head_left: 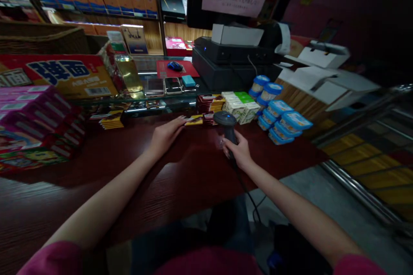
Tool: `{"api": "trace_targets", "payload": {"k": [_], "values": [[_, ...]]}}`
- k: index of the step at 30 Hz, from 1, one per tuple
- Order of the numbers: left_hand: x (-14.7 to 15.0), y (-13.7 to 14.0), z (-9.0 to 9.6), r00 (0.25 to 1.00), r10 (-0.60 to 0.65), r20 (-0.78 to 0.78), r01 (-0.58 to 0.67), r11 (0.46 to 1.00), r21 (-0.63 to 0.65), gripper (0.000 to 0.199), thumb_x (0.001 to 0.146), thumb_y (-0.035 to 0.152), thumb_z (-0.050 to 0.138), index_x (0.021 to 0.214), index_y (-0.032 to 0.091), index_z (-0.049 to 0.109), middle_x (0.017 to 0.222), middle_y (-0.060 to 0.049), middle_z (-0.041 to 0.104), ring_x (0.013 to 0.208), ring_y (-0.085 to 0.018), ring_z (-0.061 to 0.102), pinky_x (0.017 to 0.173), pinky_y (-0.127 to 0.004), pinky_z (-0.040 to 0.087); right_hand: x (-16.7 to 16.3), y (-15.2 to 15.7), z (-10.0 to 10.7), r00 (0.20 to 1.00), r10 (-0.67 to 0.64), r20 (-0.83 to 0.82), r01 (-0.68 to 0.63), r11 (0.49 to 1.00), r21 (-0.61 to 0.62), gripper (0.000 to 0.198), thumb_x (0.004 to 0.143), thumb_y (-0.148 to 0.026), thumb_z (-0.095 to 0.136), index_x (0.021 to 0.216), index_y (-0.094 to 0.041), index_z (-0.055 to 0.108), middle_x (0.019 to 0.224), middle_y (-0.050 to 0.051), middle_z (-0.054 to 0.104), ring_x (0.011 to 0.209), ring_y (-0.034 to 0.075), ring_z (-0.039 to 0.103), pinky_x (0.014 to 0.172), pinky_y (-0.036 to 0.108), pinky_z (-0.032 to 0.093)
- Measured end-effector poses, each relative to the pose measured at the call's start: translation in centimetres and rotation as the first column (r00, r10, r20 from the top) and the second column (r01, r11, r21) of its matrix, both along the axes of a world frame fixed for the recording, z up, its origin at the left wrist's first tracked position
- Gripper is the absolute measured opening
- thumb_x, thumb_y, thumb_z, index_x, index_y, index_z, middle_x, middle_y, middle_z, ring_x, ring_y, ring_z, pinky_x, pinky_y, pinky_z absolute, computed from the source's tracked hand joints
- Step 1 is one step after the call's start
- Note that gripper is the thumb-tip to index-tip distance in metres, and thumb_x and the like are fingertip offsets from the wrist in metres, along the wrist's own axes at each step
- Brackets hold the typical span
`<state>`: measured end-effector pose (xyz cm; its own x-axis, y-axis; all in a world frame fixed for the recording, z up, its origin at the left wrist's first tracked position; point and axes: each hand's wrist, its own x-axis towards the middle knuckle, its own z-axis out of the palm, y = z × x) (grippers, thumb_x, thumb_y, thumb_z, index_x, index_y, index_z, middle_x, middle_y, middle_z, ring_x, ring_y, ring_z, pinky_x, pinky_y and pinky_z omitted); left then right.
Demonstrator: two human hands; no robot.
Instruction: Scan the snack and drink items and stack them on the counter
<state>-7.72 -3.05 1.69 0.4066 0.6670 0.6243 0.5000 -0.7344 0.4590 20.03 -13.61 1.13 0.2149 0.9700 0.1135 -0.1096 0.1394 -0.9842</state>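
My right hand (239,151) is wrapped around the handle of a black barcode scanner (228,131), held upright above the counter with its head to the top and a small blue light lit. A cable runs down from it past the counter's edge. At the far side of the dark red counter, my left hand (167,136) has its fingertips on the end of a flat yellow packet (194,120). Right of that packet stand stacked dark red and yellow packets (210,104). The scanner's head is close to them. My left thumb's grip is partly hidden.
White and green cartons (240,106), blue-lidded tubs (285,122) and round blue-lidded jars (270,91) stand at the right. Pink and red boxes (35,124) fill the left. A small yellow stack (112,119), a bottle (129,71) and phones (173,86) lie toward the back.
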Motion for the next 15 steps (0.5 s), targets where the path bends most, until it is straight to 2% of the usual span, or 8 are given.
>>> {"api": "trace_targets", "payload": {"k": [3, 7, 10, 15], "values": [[5.8, 0.5, 0.0, 0.999, -0.032, -0.027, 0.033, 0.998, 0.045, 0.036, 0.103, 0.033, 0.053, 0.135, 0.029, 0.068, 0.144, -0.002, 0.064, 0.134, -0.022, 0.063, 0.115, -0.039, 0.051, 2.1, -1.0, 0.2, 0.994, -0.108, -0.026, 0.109, 0.994, 0.02, 0.036, 0.076, -0.041, 0.083, 0.092, -0.021, 0.058, 0.055, -0.008, 0.055, 0.038, 0.008, 0.045, 0.034, 0.02, 0.037], [11.5, 1.8, -0.5, 0.997, 0.041, -0.072, -0.037, 0.998, 0.05, 0.034, 0.102, 0.026, 0.054, 0.131, 0.028, 0.071, 0.138, -0.005, 0.068, 0.133, -0.025, 0.063, 0.111, -0.042, 0.053, 3.5, -1.8, 0.3, 0.983, -0.176, -0.057, 0.178, 0.984, 0.027, 0.036, 0.077, -0.043, 0.082, 0.094, -0.021, 0.058, 0.054, -0.008, 0.054, 0.037, 0.008, 0.044, 0.034, 0.02, 0.036], [13.4, 2.7, -1.2, 0.981, 0.076, -0.176, -0.069, 0.997, 0.047, 0.033, 0.1, 0.021, 0.057, 0.129, 0.026, 0.073, 0.135, -0.008, 0.069, 0.132, -0.03, 0.064, 0.108, -0.047, 0.054, 3.7, -1.9, 0.3, 0.978, -0.182, -0.099, 0.186, 0.982, 0.036, 0.039, 0.074, -0.044, 0.083, 0.093, -0.021, 0.058, 0.058, -0.008, 0.057, 0.037, 0.007, 0.044, 0.034, 0.02, 0.037], [13.4, 2.8, -1.3, 0.967, 0.072, -0.244, -0.053, 0.995, 0.086, 0.036, 0.099, 0.028, 0.062, 0.134, 0.026, 0.07, 0.138, -0.009, 0.068, 0.132, -0.03, 0.063, 0.116, -0.05, 0.044, 3.2, -1.9, 0.7, 0.984, -0.163, -0.077, 0.166, 0.986, 0.031, 0.04, 0.074, -0.045, 0.084, 0.092, -0.022, 0.058, 0.054, -0.009, 0.053, 0.037, 0.008, 0.043, 0.033, 0.02, 0.036]]}}
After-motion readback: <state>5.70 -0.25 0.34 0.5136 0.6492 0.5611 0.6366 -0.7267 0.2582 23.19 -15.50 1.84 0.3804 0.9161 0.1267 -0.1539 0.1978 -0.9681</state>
